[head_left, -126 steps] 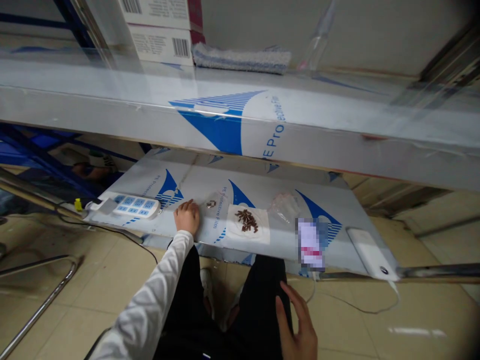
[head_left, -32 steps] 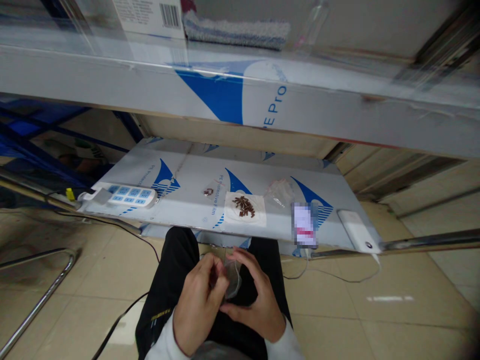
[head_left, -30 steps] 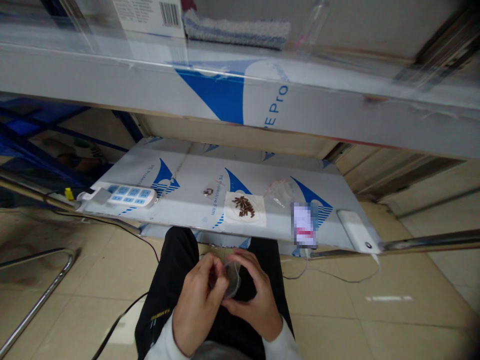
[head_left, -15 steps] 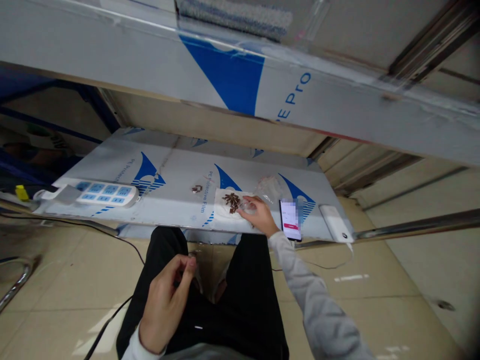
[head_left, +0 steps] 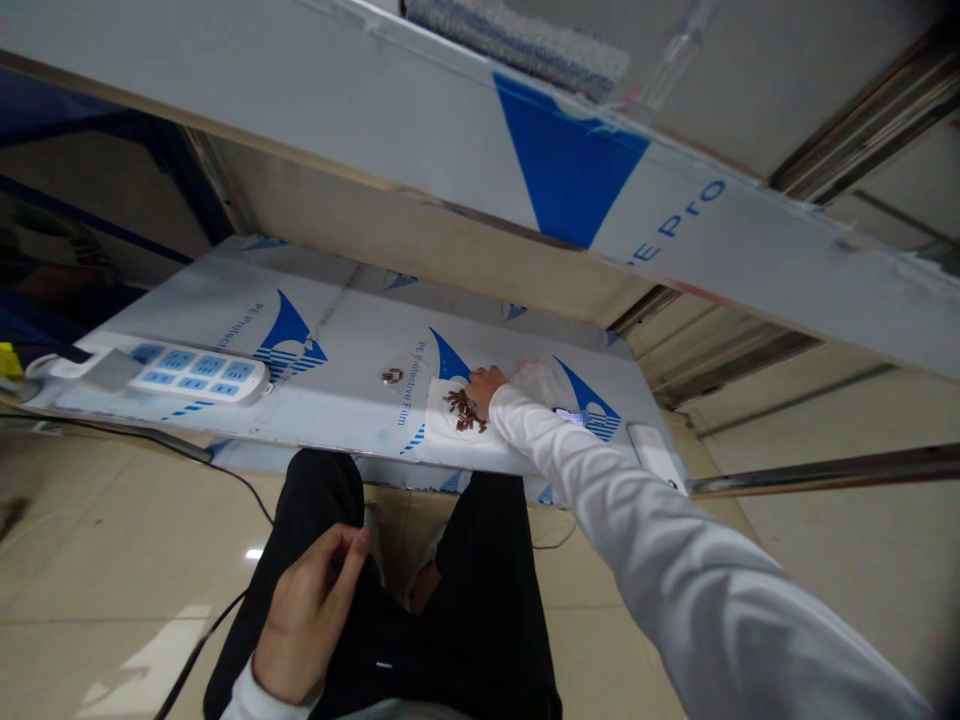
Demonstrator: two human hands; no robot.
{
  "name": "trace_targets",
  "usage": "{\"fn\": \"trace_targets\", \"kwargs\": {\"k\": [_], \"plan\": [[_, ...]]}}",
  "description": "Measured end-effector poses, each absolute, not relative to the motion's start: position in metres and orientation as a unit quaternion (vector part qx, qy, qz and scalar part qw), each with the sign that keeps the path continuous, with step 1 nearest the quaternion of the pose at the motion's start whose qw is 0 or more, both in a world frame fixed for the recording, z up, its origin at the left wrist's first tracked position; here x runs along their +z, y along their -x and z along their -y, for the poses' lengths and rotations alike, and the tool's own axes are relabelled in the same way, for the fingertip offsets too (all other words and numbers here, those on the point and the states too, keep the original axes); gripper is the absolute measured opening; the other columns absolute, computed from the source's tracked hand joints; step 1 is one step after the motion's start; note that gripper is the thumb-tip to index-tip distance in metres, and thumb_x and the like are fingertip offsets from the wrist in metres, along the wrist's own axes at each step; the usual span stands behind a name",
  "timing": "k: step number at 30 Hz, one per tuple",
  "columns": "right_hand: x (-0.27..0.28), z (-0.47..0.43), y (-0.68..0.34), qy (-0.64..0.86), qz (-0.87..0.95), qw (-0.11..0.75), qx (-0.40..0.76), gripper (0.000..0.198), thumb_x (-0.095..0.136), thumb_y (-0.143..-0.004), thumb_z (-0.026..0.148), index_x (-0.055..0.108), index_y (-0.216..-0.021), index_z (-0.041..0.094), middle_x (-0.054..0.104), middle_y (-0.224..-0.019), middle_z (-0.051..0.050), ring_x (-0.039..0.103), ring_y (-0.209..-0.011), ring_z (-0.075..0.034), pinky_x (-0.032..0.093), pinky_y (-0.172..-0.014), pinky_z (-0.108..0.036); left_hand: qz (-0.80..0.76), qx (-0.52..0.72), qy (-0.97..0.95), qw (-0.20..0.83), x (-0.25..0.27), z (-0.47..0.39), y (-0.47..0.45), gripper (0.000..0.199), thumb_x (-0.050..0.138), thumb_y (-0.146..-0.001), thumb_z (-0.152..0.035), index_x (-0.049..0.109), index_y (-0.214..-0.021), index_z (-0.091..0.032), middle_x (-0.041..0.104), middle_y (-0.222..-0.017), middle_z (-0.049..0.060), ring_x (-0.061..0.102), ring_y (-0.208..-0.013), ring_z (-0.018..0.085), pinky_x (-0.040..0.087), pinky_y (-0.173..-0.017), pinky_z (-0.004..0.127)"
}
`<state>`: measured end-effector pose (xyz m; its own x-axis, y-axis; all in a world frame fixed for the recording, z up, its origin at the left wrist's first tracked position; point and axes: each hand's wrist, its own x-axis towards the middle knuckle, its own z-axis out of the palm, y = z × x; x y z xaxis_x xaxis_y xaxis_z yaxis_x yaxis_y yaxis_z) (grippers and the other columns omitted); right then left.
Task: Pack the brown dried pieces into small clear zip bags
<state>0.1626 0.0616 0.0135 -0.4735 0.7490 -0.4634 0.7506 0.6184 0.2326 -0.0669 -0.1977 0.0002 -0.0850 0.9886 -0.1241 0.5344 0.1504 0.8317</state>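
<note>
Left hand: I see the left hand (head_left: 307,612) above the left thigh, fingers curled and narrow, thumb against forefinger; I cannot tell whether anything is pinched between them.
Lap: black trousers (head_left: 484,575), knees at the near edge of the lower shelf (head_left: 360,412).
Floor: pale tiles (head_left: 607,650), with a black cable (head_left: 196,645) beside the left leg.
Power strip: white power strip (head_left: 199,375) with blue socket faces, lying at the left end of the lower shelf.
Paper square: white paper square (head_left: 442,428), flat, near the shelf's front edge, right of its middle.
Brown pieces: the small brown pieces (head_left: 463,410) lie in a loose heap on the paper square.
Right hand: the right hand (head_left: 486,388), arm in a light sleeve (head_left: 637,525), reaches to the heap's right side with fingers bent downward; I cannot tell whether they grip anything.
Metal pieces: small shiny pieces (head_left: 391,377), left of the paper square and apart from it.
Clear bag: crumpled plastic bag (head_left: 536,378), just beyond the right wrist.
Phone: phone (head_left: 572,416), mostly hidden by the sleeve.
White device: rounded white device (head_left: 652,450) at the right end, partly covered.
Upper shelf: film-covered edge (head_left: 420,150), bearing a grey-blue towel (head_left: 525,45).
</note>
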Motion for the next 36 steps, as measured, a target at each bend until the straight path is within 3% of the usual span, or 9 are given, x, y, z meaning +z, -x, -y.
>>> {"fn": "trace_targets", "kwargs": {"k": [6,10,16,19,22,25,28,32,36], "plan": [[0.021,-0.059,-0.151,-0.397,-0.872,0.284,0.042,0.022,0.057,-0.078,0.010,0.068,-0.097,0.013,0.065,-0.109,-0.016,0.050,-0.109,-0.029,0.031,-0.093,-0.047,-0.670,0.309,-0.585,0.335,-0.005,0.192,0.071,0.031,0.045,-0.086,-0.048,0.059,-0.076,-0.022,0.066,-0.067,-0.002,0.063,-0.060,0.014,0.047,-0.056,0.021],[0.024,-0.056,-0.149,-0.377,-0.883,0.274,0.055,0.028,0.046,-0.084,0.006,0.070,-0.095,0.015,0.066,-0.108,-0.015,0.049,-0.108,-0.028,0.028,-0.094,-0.048,-0.662,0.294,-0.604,0.332,-0.012,0.188,0.067,0.029,0.043,-0.088,-0.045,0.058,-0.076,-0.023,0.065,-0.065,-0.003,0.062,-0.058,0.013,0.047,-0.057,0.020],[0.030,-0.056,-0.161,-0.369,-0.896,0.244,0.032,0.022,0.055,-0.080,0.010,0.068,-0.097,0.017,0.063,-0.114,-0.011,0.046,-0.113,-0.025,0.023,-0.099,-0.042,-0.667,0.252,-0.632,0.304,-0.017,0.163,0.060,0.028,0.041,-0.090,-0.041,0.058,-0.079,-0.022,0.065,-0.068,-0.001,0.065,-0.065,0.016,0.046,-0.061,0.023],[0.033,-0.058,-0.177,-0.409,-0.887,0.214,0.020,0.034,0.067,-0.074,0.023,0.063,-0.107,0.018,0.061,-0.116,-0.011,0.046,-0.113,-0.026,0.026,-0.097,-0.040,-0.672,0.274,-0.647,0.235,-0.027,0.123,0.054,0.028,0.039,-0.090,-0.038,0.059,-0.084,-0.020,0.068,-0.078,0.004,0.066,-0.074,0.019,0.048,-0.068,0.027],[0.035,-0.065,-0.200,-0.498,-0.850,0.169,0.025,0.053,0.065,-0.077,0.040,0.052,-0.123,0.016,0.058,-0.120,-0.015,0.047,-0.112,-0.029,0.032,-0.091,-0.041,-0.679,0.285,-0.661,0.147,-0.043,0.069,0.044,0.032,0.038,-0.090,-0.033,0.061,-0.100,-0.014,0.069,-0.097,0.012,0.064,-0.092,0.024,0.047,-0.083,0.033],[0.034,-0.072,-0.225,-0.600,-0.789,0.123,0.038,0.057,0.060,-0.080,0.043,0.046,-0.129,0.015,0.056,-0.122,-0.018,0.048,-0.112,-0.031,0.035,-0.087,-0.043,-0.684,0.284,-0.663,0.106,-0.058,0.021,0.032,0.038,0.043,-0.088,-0.030,0.057,-0.118,-0.011,0.063,-0.118,0.018,0.056,-0.109,0.030,0.042,-0.092,0.040],[0.028,-0.074,-0.239,-0.674,-0.733,0.080,0.046,0.063,0.062,-0.080,0.043,0.042,-0.132,0.015,0.055,-0.125,-0.020,0.047,-0.115,-0.033,0.034,-0.090,-0.047,-0.682,0.281,-0.671,0.073,-0.069,-0.005,0.026,0.036,0.052,-0.083,-0.027,0.061,-0.116,-0.016,0.055,-0.132,0.015,0.049,-0.119,0.033,0.037,-0.096,0.047],[0.021,-0.061,-0.239,-0.708,-0.704,0.012,0.050,0.074,0.059,-0.081,0.046,0.030,-0.140,0.012,0.041,-0.140,-0.021,0.034,-0.130,-0.034,0.027,-0.100,-0.051,-0.682,0.284,-0.673,0.037,-0.079,-0.008,0.034,0.023,0.051,-0.084,-0.027,0.071,-0.094,-0.021,0.062,-0.124,0.011,0.047,-0.120,0.035,0.031,-0.098,0.052],[0.017,-0.019,-0.226,-0.682,-0.705,-0.193,0.036,0.058,0.053,-0.085,0.039,0.039,-0.135,0.014,0.044,-0.139,-0.016,0.030,-0.134,-0.031,0.025,-0.106,-0.048,-0.677,0.295,-0.674,0.021,-0.085,0.001,0.049,0.025,0.045,-0.086,-0.024,0.069,-0.089,-0.016,0.067,-0.111,0.015,0.053,-0.111,0.032,0.032,-0.097,0.048]]}}
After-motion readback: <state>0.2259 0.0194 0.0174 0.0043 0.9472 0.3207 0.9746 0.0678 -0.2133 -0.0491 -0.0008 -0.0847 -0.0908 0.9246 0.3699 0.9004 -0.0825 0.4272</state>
